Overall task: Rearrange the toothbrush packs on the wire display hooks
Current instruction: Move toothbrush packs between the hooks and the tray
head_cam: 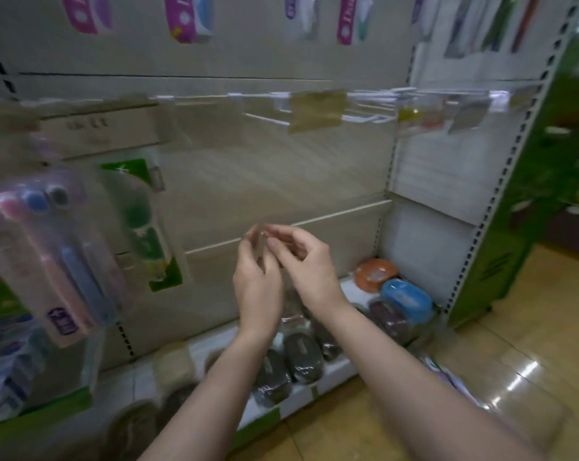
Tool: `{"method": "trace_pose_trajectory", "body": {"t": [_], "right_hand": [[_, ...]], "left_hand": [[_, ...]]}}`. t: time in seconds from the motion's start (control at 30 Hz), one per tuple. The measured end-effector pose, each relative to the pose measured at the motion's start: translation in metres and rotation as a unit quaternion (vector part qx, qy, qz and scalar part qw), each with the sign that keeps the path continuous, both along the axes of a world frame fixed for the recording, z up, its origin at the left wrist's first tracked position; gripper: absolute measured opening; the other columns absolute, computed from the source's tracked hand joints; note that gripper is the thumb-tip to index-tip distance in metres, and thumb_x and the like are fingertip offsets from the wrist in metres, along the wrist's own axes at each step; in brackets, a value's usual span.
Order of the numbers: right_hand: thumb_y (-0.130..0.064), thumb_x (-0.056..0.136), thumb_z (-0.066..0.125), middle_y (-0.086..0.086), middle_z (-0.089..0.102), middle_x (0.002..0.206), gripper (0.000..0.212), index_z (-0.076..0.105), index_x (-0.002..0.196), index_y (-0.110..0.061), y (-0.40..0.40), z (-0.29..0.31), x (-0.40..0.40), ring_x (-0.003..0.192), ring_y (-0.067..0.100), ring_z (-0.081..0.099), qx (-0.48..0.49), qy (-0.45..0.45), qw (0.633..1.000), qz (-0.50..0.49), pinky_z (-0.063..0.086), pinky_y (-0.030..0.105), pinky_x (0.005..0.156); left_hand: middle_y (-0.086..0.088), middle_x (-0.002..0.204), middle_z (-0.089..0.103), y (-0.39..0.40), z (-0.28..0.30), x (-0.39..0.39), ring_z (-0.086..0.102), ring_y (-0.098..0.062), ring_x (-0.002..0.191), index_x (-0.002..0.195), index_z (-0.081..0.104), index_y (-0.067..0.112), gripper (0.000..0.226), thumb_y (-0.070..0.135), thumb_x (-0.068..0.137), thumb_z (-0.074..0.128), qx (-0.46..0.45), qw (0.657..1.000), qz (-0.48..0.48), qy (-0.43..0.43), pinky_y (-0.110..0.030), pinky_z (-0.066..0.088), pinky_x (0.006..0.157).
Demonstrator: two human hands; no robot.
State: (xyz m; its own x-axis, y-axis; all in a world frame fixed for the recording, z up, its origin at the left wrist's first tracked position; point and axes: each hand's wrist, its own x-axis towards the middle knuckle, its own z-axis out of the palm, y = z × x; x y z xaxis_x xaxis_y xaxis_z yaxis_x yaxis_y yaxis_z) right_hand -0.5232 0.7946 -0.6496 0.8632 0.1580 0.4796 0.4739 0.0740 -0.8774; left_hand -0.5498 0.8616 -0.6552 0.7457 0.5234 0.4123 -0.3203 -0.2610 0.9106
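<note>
Here the left hand (258,287) and right hand (306,261) meet before the bare back panel (264,181), fingers pinched on something small, thin and too blurred to name. Toothbrush packs (53,257) hang at far left, long axes near vertical, heads up; another row (188,15) hangs along the top.

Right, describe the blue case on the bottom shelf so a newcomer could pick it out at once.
Start at the white bottom shelf along the floor and follow it to its right end, by the green upright. The blue case lies there, rounded and wrapped in clear film. It is the only blue one: an orange case sits just behind it, and the others nearby are dark.
</note>
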Motion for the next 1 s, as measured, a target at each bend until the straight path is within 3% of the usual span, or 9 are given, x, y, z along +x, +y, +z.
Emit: {"method": "trace_pose_trajectory", "body": {"t": [0.17,0.3,0.43,0.53,0.6,0.67,0.83,0.93,1.0], "right_hand": [[0.002,0.091,0.055,0.007,0.068,0.101,0.021,0.066,0.109,-0.001,-0.073,-0.006,0.002,0.083,-0.003,0.064,-0.060,0.027,0.996,-0.053,0.052,0.015,0.078],[-0.003,0.093,0.053,0.012,0.069,0.107,0.022,0.067,0.110,-0.009,-0.139,-0.023,0.009,0.101,0.022,0.066,-0.112,0.084,0.988,-0.068,0.054,0.038,0.090],[-0.002,0.093,0.051,0.015,0.068,0.111,0.024,0.064,0.114,-0.004,-0.213,-0.067,0.025,0.099,0.021,0.064,-0.126,0.151,0.977,-0.083,0.052,0.037,0.093],[-0.003,0.094,0.051,0.013,0.068,0.108,0.022,0.064,0.111,-0.003,-0.267,-0.106,0.039,0.090,0.018,0.066,-0.098,0.218,0.967,-0.084,0.055,0.034,0.085],[-0.004,0.094,0.051,0.010,0.068,0.101,0.018,0.065,0.106,-0.006,-0.300,-0.134,0.044,0.084,0.014,0.067,-0.090,0.262,0.956,-0.100,0.056,0.026,0.075],[-0.007,0.095,0.050,0.013,0.068,0.103,0.019,0.064,0.108,-0.006,-0.335,-0.167,0.051,0.089,0.020,0.064,-0.099,0.314,0.937,-0.113,0.054,0.029,0.072],[-0.015,0.098,0.045,0.005,0.062,0.088,0.017,0.058,0.108,-0.009,-0.403,-0.249,0.066,0.075,0.015,0.057,-0.138,0.460,0.873,-0.085,0.045,0.023,0.064],[-0.017,0.098,0.047,0.007,0.063,0.085,0.018,0.060,0.106,-0.007,-0.427,-0.306,0.070,0.063,0.012,0.053,-0.184,0.486,0.848,-0.110,0.042,0.022,0.058],[-0.011,0.095,0.048,0.013,0.067,0.094,0.018,0.066,0.099,-0.009,-0.436,-0.352,0.066,0.075,0.022,0.062,-0.240,0.483,0.834,-0.117,0.051,0.031,0.069]], "left_hand": [[-0.007,0.116,0.065,-0.052,-0.018,0.020,0.061,-0.018,0.107,0.121,0.058,0.008,0.027,0.010,0.095,0.049,0.010,0.994,-0.103,0.027,-0.034,0.047,0.097],[-0.003,0.110,0.066,-0.106,-0.035,0.029,0.060,-0.016,0.101,0.116,0.060,0.012,0.024,0.011,0.094,0.049,0.014,0.984,-0.157,0.079,-0.028,0.046,0.090],[-0.003,0.101,0.070,-0.172,-0.070,0.049,0.066,-0.020,0.091,0.104,0.063,0.020,0.019,0.014,0.091,0.051,0.010,0.965,-0.206,0.164,-0.034,0.055,0.082],[-0.007,0.098,0.070,-0.220,-0.106,0.065,0.068,-0.024,0.084,0.098,0.064,0.022,0.016,0.017,0.089,0.052,-0.029,0.942,-0.252,0.220,-0.034,0.058,0.073],[-0.007,0.102,0.070,-0.252,-0.138,0.078,0.067,-0.027,0.093,0.097,0.065,0.024,0.021,0.025,0.081,0.053,-0.030,0.931,-0.255,0.259,-0.042,0.055,0.086],[-0.008,0.105,0.069,-0.284,-0.174,0.091,0.065,-0.024,0.096,0.100,0.066,0.018,0.020,0.020,0.085,0.053,-0.051,0.919,-0.251,0.300,-0.041,0.052,0.091],[-0.008,0.080,0.061,-0.349,-0.266,0.099,0.053,-0.019,0.065,0.090,0.060,0.010,0.013,0.010,0.095,0.048,-0.197,0.864,-0.206,0.415,-0.025,0.041,0.057],[-0.006,0.077,0.059,-0.378,-0.319,0.100,0.051,-0.017,0.060,0.084,0.056,0.008,0.009,0.008,0.091,0.050,-0.237,0.826,-0.165,0.484,-0.024,0.036,0.052],[-0.011,0.082,0.064,-0.396,-0.355,0.101,0.055,-0.023,0.067,0.072,0.056,0.009,0.016,0.006,0.087,0.053,-0.219,0.815,-0.136,0.519,-0.031,0.044,0.057]]}}
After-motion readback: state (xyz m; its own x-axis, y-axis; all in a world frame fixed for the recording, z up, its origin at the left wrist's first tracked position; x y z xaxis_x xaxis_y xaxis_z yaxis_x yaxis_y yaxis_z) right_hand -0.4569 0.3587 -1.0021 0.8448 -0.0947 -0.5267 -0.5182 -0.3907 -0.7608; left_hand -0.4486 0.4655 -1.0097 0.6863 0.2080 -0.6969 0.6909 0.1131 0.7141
